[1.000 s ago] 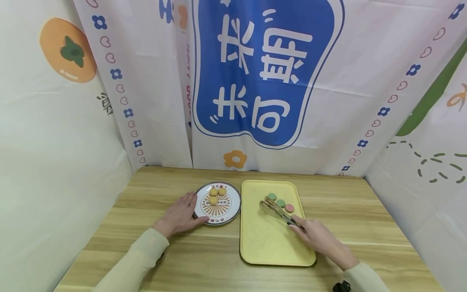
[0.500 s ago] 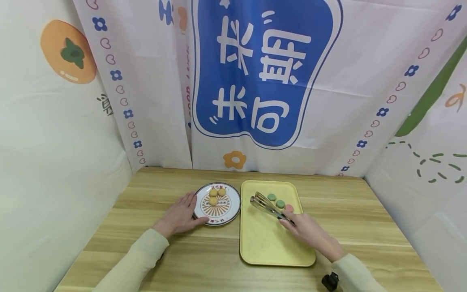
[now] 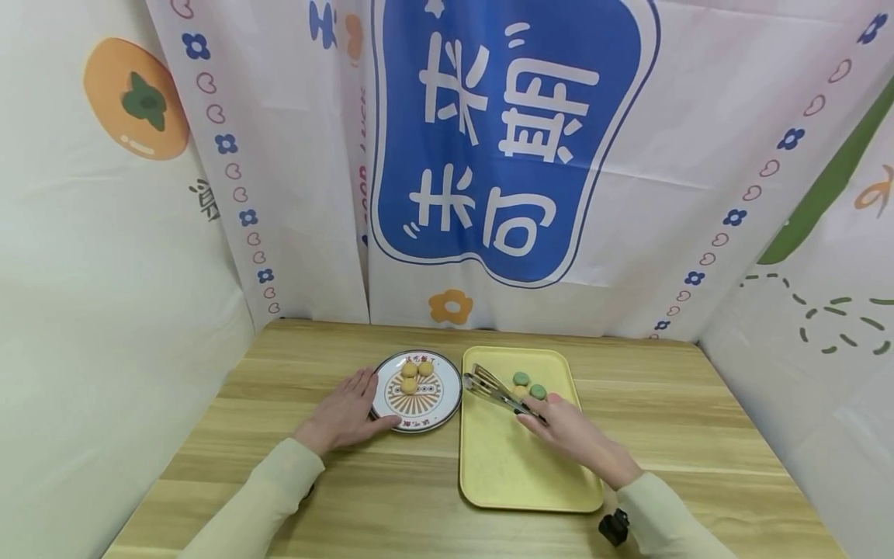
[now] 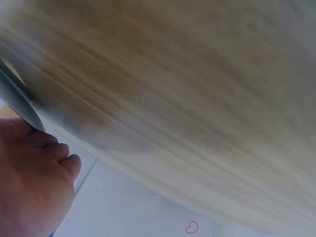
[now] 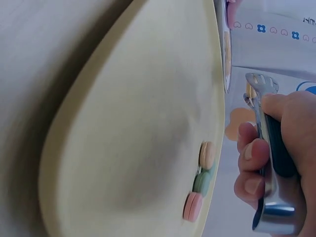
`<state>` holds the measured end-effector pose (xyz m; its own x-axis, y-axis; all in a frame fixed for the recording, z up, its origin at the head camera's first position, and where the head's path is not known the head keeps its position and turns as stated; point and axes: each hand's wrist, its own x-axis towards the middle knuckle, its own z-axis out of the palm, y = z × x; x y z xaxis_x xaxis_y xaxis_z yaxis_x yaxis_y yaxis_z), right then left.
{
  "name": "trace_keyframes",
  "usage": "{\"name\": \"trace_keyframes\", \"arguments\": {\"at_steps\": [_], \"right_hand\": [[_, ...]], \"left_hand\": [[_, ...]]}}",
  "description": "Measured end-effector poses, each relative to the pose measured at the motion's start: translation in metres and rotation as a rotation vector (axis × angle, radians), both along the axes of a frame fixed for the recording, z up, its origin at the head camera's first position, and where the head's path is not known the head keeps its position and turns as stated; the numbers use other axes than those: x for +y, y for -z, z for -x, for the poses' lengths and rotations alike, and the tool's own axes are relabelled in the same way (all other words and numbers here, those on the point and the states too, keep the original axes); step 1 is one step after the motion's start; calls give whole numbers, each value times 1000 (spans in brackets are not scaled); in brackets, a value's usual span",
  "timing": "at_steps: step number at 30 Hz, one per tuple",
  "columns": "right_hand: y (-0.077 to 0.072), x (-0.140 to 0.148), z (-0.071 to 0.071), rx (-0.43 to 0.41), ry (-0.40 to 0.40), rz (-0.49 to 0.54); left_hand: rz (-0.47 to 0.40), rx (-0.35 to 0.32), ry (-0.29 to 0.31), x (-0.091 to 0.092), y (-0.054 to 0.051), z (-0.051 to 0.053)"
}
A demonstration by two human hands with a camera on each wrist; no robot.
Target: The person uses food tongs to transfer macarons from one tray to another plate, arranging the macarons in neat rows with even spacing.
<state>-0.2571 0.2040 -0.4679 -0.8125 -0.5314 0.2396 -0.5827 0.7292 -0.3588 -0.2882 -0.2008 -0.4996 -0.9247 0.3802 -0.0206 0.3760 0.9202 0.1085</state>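
My right hand [image 3: 569, 435] grips metal tongs [image 3: 494, 388] with dark grips, above the yellow tray [image 3: 524, 473]. In the right wrist view, a small yellow macaron [image 5: 251, 91] shows between the tongs' tips; the head view barely shows it. The tips hang over the tray's left edge, beside the plate. My left hand [image 3: 344, 411] rests at the left rim of the round white plate [image 3: 436, 415], fingers extended, thumb at its lower edge. Three yellow macarons [image 3: 409, 376] lie on this plate.
Green macarons [image 3: 537, 391], a pink macaron [image 5: 192, 206] and a yellow-orange macaron [image 5: 207, 154] lie at the tray's upper right. The wooden table [image 3: 391, 497] backs onto a printed cloth [image 3: 314, 264], with cloth walls at both sides.
My right hand and the tongs have moved left across the tray, toward the plate. A yellow-orange macaron on the tray has come into sight. My left hand and the plate stay put.
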Motion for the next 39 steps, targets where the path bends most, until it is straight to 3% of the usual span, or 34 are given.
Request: {"name": "trace_keyframes", "arguments": {"at_steps": [5,10,19,39], "right_hand": [[1,-9,4,80,-57,19],[-2,-20,5,124,-48,-42],[-3,-40,11,-81,-52,-52],[-2,-64,21,-89,-60,-72]], "left_hand": [[0,0,3,0,0,1],[-9,-2,-3,0,-1,1],[9,2,7,0,0,1],[6,-9,2,0,0,-1]]}}
